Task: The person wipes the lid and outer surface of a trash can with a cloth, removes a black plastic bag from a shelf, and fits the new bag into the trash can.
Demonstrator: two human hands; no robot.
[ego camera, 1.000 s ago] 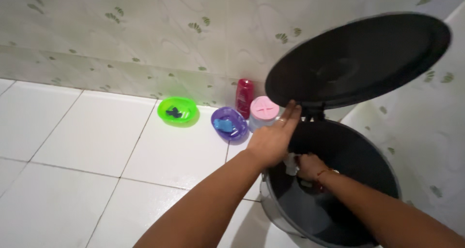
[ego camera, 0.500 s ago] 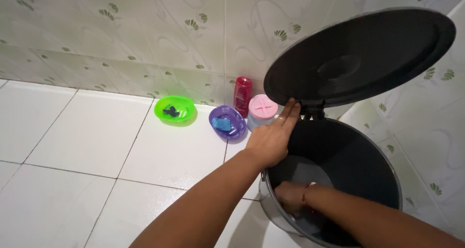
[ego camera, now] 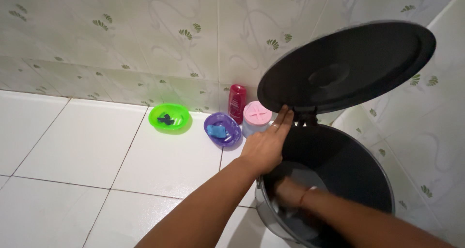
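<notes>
Since a second ago, my right hand (ego camera: 289, 192) has sunk deeper into the dark bin (ego camera: 339, 151); its grip I cannot tell. My left hand (ego camera: 265, 146), fingers straight, props the raised lid (ego camera: 348, 64) open for access.

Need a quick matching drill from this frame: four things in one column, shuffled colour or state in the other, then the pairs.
Things:
1. bin lid
2. soap dish farthest left
3. bottle against the wall
4. right hand

States:
A. dark red, standing upright
B. down inside the dark bin
C. bright green, dark item inside
D. raised open, left hand at its edge

Pairs: 1-D, 2-C, 3-A, 4-B
</notes>
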